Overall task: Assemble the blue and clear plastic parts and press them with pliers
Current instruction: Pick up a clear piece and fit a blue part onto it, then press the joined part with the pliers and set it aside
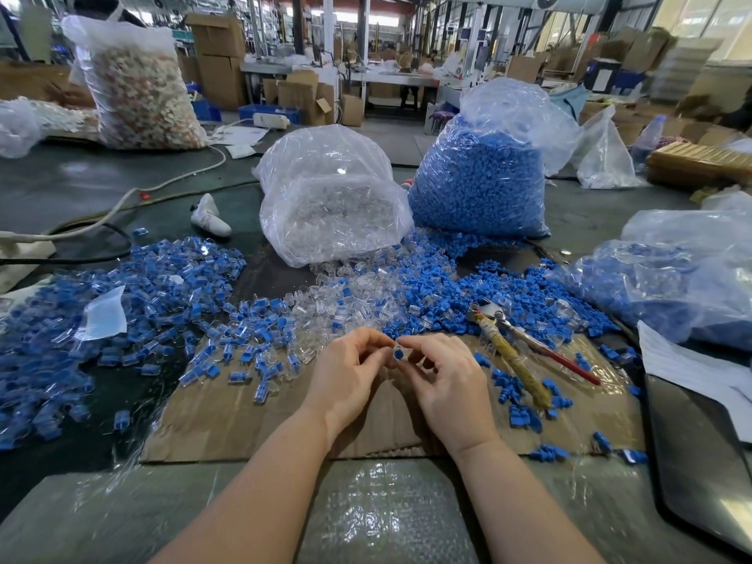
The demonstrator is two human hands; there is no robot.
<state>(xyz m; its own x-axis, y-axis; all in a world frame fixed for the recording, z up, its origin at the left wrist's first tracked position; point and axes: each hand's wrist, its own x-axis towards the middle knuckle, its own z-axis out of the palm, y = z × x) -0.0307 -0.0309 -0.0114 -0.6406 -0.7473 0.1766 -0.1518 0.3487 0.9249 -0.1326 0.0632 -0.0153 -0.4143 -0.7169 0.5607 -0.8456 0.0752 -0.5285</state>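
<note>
A small blue part [398, 354] sitting in a clear plastic part [408, 353] is pinched between both hands, right above the cardboard sheet [228, 421]. The left hand [346, 372] has its fingertips curled in on the piece from one side, and the right hand [443, 376] is curled onto it from the other, so both grips are narrow and closed on the same little assembly. The pliers [525, 352] are left lying on the cardboard just to the right, handles wrapped in yellowish tape, not touched by anything. Finished-looking blue-and-clear pieces [134, 303] are heaped on the left, and a bag of clear parts [333, 201] and a bag of blue parts [480, 181] are parked further back.
</note>
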